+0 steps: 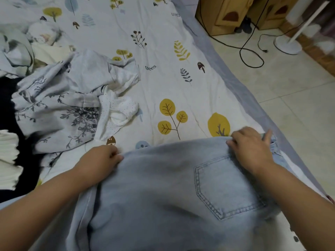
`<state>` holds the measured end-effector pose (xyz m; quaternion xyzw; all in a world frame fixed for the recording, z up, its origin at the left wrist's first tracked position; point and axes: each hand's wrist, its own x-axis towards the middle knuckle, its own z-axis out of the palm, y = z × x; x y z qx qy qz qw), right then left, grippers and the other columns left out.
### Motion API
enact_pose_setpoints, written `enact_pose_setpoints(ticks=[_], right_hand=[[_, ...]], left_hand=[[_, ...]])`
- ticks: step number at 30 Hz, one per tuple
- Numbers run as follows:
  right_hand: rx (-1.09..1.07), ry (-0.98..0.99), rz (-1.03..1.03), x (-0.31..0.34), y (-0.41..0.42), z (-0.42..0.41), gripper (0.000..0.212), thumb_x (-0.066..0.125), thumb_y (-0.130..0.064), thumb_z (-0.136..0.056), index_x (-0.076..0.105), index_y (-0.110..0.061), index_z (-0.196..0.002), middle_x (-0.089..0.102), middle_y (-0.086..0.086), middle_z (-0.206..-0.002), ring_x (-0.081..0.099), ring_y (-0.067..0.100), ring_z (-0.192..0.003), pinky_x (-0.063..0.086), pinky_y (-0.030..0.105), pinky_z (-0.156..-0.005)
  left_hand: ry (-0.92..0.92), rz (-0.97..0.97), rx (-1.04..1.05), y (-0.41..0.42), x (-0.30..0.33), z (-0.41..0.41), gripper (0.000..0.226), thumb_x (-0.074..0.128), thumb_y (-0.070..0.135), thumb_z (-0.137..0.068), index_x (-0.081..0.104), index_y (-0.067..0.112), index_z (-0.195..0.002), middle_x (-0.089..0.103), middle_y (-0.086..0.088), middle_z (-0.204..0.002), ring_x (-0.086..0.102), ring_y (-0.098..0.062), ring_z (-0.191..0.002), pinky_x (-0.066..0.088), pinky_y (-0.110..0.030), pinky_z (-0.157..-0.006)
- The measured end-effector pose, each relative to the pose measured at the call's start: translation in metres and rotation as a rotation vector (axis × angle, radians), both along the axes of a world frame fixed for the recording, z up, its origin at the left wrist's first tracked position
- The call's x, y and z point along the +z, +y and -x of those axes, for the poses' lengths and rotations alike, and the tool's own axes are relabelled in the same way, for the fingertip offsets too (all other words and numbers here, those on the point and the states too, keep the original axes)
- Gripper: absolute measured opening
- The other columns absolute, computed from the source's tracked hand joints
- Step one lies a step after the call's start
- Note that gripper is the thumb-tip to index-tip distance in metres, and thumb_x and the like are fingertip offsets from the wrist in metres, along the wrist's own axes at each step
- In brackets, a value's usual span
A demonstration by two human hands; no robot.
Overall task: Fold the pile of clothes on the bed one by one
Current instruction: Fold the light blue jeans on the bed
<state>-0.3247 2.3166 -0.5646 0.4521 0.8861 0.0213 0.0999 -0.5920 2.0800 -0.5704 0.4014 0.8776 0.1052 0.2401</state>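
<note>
A pair of light blue jeans point(159, 187) lies across the near part of the bed point(163, 51), back pocket up on the right. My left hand point(103, 158) pinches the jeans' far left edge with curled fingers. At the far right edge, by the waistband, my right hand point(252, 147) grips the denim. A crumpled pile of clothes point(59, 98) sits to the left: a grey floral garment, a white dotted piece point(117, 107) and more pale fabric behind.
A black garment point(7, 109) and folded white cloth point(9, 156) lie at the left edge. The bed's right edge runs diagonally; beyond it are tiled floor, black cables point(252, 51), a fan base point(288, 45) and cardboard boxes point(223, 13).
</note>
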Motion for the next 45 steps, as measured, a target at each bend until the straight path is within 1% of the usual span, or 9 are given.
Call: enact_pose_setpoints(ticks=[5, 10, 17, 24, 27, 31, 35, 40, 45], right_hand=[[0.055, 0.284, 0.152, 0.043, 0.005, -0.042, 0.044, 0.052, -0.055, -0.086, 0.047, -0.024, -0.054, 0.045, -0.006, -0.047, 0.054, 0.025, -0.063, 0.041, 0.032, -0.070], [-0.113, 0.223, 0.584, 0.090, 0.030, -0.068, 0.062, 0.058, -0.087, -0.050, 0.057, -0.025, -0.044, 0.043, -0.008, -0.040, 0.040, 0.006, -0.040, 0.034, 0.023, -0.048], [0.020, -0.176, 0.022, 0.022, 0.024, -0.016, 0.033, 0.050, -0.053, -0.088, 0.062, -0.023, -0.097, 0.059, 0.004, -0.107, 0.049, 0.025, -0.114, 0.031, 0.036, -0.091], [-0.133, 0.016, -0.168, -0.016, -0.007, -0.002, 0.048, 0.061, -0.030, -0.087, 0.048, -0.003, -0.124, 0.038, 0.025, -0.136, 0.029, 0.035, -0.131, 0.009, 0.064, -0.106], [-0.066, 0.255, -0.174, -0.014, -0.052, 0.010, 0.058, 0.057, -0.034, -0.086, 0.044, -0.008, -0.136, 0.029, 0.025, -0.148, 0.021, 0.037, -0.140, 0.006, 0.063, -0.107], [0.098, 0.050, 0.107, -0.034, -0.101, 0.006, 0.075, 0.012, -0.064, -0.088, 0.035, -0.021, -0.144, 0.029, 0.012, -0.152, 0.025, 0.034, -0.140, 0.012, 0.065, -0.106], [0.037, -0.107, 0.253, -0.048, -0.093, 0.007, 0.079, -0.020, -0.075, -0.072, -0.023, -0.035, -0.141, -0.028, -0.006, -0.150, -0.017, 0.026, -0.144, -0.012, 0.056, -0.109], [0.051, -0.075, 0.201, -0.020, -0.107, 0.013, 0.062, 0.025, -0.048, -0.099, 0.010, -0.018, -0.151, 0.003, 0.011, -0.158, 0.002, 0.030, -0.145, 0.010, 0.054, -0.112], [0.165, 0.368, 0.096, -0.007, -0.149, 0.013, 0.031, 0.064, -0.014, -0.077, 0.064, -0.001, -0.105, 0.060, 0.025, -0.113, 0.059, 0.045, -0.101, 0.047, 0.054, -0.083]], left_hand=[[-0.641, -0.259, 0.042, -0.022, 0.008, 0.009, 0.036, 0.065, 0.025, -0.086, 0.053, 0.020, -0.053, 0.044, 0.006, -0.048, 0.038, -0.004, -0.045, 0.032, -0.017, -0.046], [-1.155, 0.117, -0.232, -0.031, 0.031, 0.005, 0.020, 0.066, 0.042, -0.082, 0.069, 0.028, -0.068, 0.059, 0.011, -0.063, 0.050, 0.000, -0.059, 0.039, -0.013, -0.059], [0.222, 0.048, -0.173, -0.018, -0.011, -0.015, 0.014, 0.057, 0.022, -0.086, 0.051, 0.021, -0.074, 0.051, 0.000, -0.082, 0.054, -0.025, -0.085, 0.041, -0.031, -0.069], [0.471, 0.253, -0.215, -0.018, -0.007, -0.019, 0.034, 0.069, 0.031, -0.076, 0.052, 0.013, -0.100, 0.059, -0.009, -0.094, 0.058, -0.032, -0.088, 0.043, -0.036, -0.070], [0.608, -0.055, -0.243, -0.022, -0.008, -0.042, 0.045, 0.075, 0.026, -0.063, 0.061, 0.004, -0.099, 0.062, -0.022, -0.101, 0.060, -0.040, -0.095, 0.042, -0.050, -0.081], [0.536, -0.118, -0.431, -0.047, -0.038, -0.061, 0.053, 0.022, 0.044, -0.097, 0.044, 0.014, -0.134, 0.049, -0.015, -0.138, 0.040, -0.031, -0.128, 0.022, -0.051, -0.104], [0.511, 0.023, -0.512, -0.063, -0.063, -0.035, 0.059, 0.006, 0.052, -0.098, 0.016, 0.025, -0.149, 0.040, -0.007, -0.145, 0.033, -0.024, -0.133, 0.022, -0.047, -0.105], [0.476, -0.051, -0.369, -0.062, -0.022, -0.049, 0.056, 0.033, 0.038, -0.081, 0.060, 0.012, -0.122, 0.059, -0.013, -0.128, 0.059, -0.032, -0.114, 0.041, -0.057, -0.094], [0.313, -0.219, -0.016, -0.112, 0.009, -0.071, 0.043, 0.040, 0.030, -0.072, 0.065, 0.009, -0.099, 0.064, -0.013, -0.106, 0.058, -0.030, -0.098, 0.049, -0.046, -0.083]])
